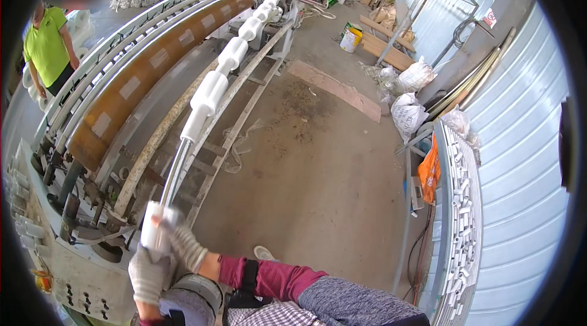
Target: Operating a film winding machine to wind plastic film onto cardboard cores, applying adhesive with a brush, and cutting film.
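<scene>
At the lower left, a white plastic film roll (pixel 152 227) sits round the near end of a long metal shaft (pixel 175 170). My left hand (pixel 148 276), in a pale knitted glove, is closed on the roll's lower end. My right hand (pixel 185 245), in a striped glove and slightly blurred, wraps the roll's right side. The palms' contact is hidden. Farther up the same shaft, past a bare stretch, several more white rolls (pixel 210 92) form a row toward the far end of the machine.
Left of the shaft runs a machine with a large brown roller (pixel 150 72). A person in a lime-green shirt (pixel 47 41) stands beyond it. On the right, a rack (pixel 445 203) holds many short white tubes, near white sacks (pixel 408 115) and an orange bag (pixel 429 170).
</scene>
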`<state>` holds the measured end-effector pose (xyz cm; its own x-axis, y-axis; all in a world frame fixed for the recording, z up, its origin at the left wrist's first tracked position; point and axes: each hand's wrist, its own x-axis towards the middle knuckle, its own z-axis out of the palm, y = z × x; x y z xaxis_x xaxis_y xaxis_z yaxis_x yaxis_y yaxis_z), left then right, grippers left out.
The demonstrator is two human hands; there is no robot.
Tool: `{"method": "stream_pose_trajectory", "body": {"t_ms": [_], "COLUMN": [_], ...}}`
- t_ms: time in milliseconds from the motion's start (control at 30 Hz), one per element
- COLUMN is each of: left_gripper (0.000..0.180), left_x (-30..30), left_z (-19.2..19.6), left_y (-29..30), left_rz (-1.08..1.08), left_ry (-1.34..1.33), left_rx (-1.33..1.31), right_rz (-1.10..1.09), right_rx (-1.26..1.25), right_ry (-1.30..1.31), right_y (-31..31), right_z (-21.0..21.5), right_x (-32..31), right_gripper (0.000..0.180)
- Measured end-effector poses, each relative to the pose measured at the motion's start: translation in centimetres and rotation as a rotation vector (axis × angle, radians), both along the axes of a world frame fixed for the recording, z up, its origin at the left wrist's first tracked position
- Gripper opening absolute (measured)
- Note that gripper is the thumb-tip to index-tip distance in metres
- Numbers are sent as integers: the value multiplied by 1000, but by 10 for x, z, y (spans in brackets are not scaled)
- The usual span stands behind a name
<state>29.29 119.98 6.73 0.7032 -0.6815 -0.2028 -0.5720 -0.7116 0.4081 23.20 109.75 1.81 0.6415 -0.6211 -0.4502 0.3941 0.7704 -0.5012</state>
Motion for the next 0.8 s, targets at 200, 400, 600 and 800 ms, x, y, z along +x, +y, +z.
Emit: {"method": "stream_pose_trajectory", "body": {"t_ms": [200, 400, 600, 800], "left_gripper": [42, 47, 36, 40], "left_x": [-40, -84, -142, -164], "left_z": [-11, 6, -13, -40], "left_y": [134, 269, 323, 356], "left_rz": [222, 191, 30, 51], "left_ry": [87, 222, 518, 755], "left_rx": [-163, -181, 35, -86], "right_rz": [427, 1214, 2124, 2267], "right_rx": [-141, -1085, -1543, -1120], "right_ry": [-237, -45, -161, -202], "right_y": [74, 130, 189, 210], "right_z": [54, 36, 17, 4], "right_x": [-73, -69, -70, -80], "right_gripper": [62, 85, 81, 85]}}
